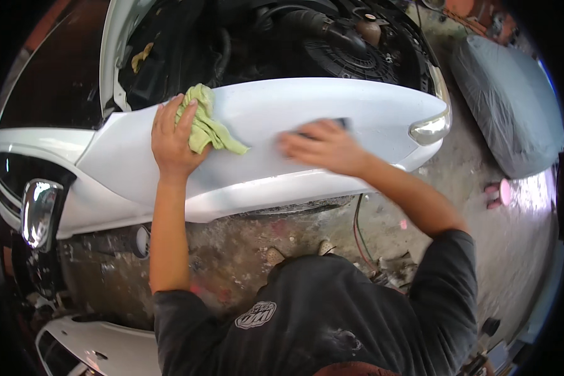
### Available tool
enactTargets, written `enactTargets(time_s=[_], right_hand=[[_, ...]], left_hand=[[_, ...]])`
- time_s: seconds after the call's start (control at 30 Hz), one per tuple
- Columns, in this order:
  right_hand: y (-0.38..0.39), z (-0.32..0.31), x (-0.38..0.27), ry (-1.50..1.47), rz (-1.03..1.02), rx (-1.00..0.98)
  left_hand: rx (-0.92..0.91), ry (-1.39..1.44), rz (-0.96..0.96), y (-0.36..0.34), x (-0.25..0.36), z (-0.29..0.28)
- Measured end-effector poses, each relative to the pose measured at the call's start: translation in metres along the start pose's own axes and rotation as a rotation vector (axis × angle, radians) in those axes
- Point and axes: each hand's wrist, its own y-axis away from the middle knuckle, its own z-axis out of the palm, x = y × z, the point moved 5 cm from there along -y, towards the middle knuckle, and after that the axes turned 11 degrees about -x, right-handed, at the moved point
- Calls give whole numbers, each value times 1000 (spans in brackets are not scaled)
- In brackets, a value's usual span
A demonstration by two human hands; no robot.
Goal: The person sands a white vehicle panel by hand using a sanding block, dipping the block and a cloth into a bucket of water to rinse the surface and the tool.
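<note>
Spread in front of me is a car's front fender (250,109), its surface dull pale grey-white. Toward its left end my left hand (172,141) rests on the panel, gripping a crumpled yellow-green cloth (205,125) between thumb and fingers. One corner of the cloth trails to the right over the fender. My right hand (329,147) lies on the middle of the panel, smeared by motion. A dark flat piece (341,123), like a sheet of sandpaper, shows at its far edge; most of it is hidden under the hand.
Beyond the fender lies the uncovered engine bay (263,44). A headlight (430,128) sits at the fender's right end, a chrome side mirror (41,213) at far left. Hoses (358,232) run across the stained floor. A covered vehicle (507,103) and pink stool (500,193) stand right.
</note>
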Motion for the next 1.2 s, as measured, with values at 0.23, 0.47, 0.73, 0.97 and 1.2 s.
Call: enactTargets(time_s=[0.23, 0.47, 0.73, 0.97, 1.2], right_hand=[[73, -16, 40, 112, -160, -238], [-96, 16, -52, 8, -128, -75], [106, -10, 58, 109, -28, -262], [-93, 25, -60, -83, 27, -11], [24, 21, -5, 27, 177, 23]], left_hand=[[58, 90, -29, -6, 9, 9], [18, 101, -82, 0, 4, 5], [66, 83, -109, 2, 6, 9], [32, 127, -77, 6, 4, 9], [40, 53, -62, 14, 4, 10]])
